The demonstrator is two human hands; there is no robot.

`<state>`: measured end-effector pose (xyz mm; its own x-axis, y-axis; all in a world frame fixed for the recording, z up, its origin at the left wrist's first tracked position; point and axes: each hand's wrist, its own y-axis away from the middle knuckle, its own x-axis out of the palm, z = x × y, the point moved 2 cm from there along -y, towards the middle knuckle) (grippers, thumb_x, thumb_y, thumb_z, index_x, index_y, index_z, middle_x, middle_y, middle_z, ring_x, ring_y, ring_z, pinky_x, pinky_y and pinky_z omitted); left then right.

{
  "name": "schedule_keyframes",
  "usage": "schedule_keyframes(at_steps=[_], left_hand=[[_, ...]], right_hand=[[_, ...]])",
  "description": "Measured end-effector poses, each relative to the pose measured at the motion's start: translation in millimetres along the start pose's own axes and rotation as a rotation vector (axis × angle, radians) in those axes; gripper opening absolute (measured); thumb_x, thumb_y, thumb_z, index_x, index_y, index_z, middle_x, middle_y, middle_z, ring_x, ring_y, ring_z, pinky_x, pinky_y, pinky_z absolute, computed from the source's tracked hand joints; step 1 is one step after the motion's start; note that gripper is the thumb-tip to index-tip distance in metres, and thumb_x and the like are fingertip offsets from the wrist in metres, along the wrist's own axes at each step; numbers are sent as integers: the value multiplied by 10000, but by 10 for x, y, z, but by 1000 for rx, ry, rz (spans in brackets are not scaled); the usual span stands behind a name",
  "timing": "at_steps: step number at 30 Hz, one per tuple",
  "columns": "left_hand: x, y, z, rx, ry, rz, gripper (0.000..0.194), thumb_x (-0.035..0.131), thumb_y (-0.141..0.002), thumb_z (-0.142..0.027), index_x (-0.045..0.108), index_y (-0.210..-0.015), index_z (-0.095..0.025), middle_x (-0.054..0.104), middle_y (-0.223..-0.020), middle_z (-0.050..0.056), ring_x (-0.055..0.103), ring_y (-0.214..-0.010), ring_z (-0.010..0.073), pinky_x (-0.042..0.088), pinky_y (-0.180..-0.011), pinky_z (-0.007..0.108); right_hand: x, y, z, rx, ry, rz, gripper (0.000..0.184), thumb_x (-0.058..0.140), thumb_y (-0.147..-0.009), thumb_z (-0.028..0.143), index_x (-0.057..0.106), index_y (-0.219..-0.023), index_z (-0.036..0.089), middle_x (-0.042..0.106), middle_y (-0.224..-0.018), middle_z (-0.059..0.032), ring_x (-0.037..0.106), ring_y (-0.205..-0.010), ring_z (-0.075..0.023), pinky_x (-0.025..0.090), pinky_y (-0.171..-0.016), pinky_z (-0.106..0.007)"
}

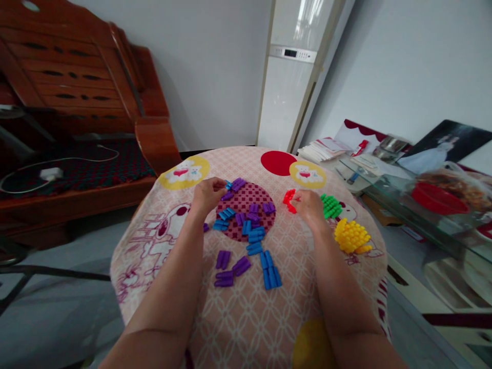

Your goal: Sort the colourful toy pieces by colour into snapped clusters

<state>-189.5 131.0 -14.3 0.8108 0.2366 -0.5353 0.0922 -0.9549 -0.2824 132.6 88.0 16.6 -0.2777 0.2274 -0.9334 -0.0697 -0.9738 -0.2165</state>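
My left hand (pixel 209 195) is closed in a pinch on a small blue toy block (pixel 228 185), at the far left of the dark red circle on the cloth. Purple toy blocks (pixel 238 184) lie right beside its fingertips. Over on the right, my right hand (pixel 309 206) has its fingers closed at a group of red toy blocks (pixel 289 200) and partly covers them. Green blocks (pixel 331 206) stand close together just right of that hand, with yellow blocks (pixel 351 237) bunched nearer me. Between my arms lie several scattered blue blocks (pixel 271 270) and purple blocks (pixel 223 278).
The round table wears a patterned pink cloth (pixel 246 328). A wooden bench (pixel 77 102) with a white charger (pixel 51 174) stands at the left. A tall white cabinet unit (pixel 286 97) is behind. At right, a glass table holds papers (pixel 325 148) and a red bowl (pixel 440 199).
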Motion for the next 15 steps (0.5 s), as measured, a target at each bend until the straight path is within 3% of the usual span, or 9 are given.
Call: schedule_keyframes(at_steps=[5,11,15], left_hand=[[-32,-17,169,-20,-161,-63,339,623,-755,-207,725,-1075,-159,761,-1077,115,707,-928,238,537,-896,352],[146,12,228,33,-209,8,497,570,-772,-164,674,-1258,-192,691,-1276,121,657,-1142,262,494,-1035,364],[169,0,237,71,-234,99,513,532,-759,-126,694,-1240,-199,720,-1236,98,659,-1150,257,480,-1064,375]], right_hand=[[112,68,234,-161,-140,7,211,573,-880,241,773,-887,175,768,-842,-80,695,-815,-196,483,-754,-263],[509,152,388,-380,-285,38,355,511,-925,184,696,-1224,133,725,-1197,-155,679,-1091,-219,501,-985,-344],[629,171,385,-383,-374,118,404,502,-929,190,665,-1290,111,669,-1329,-173,622,-1245,-230,438,-1109,-397]])
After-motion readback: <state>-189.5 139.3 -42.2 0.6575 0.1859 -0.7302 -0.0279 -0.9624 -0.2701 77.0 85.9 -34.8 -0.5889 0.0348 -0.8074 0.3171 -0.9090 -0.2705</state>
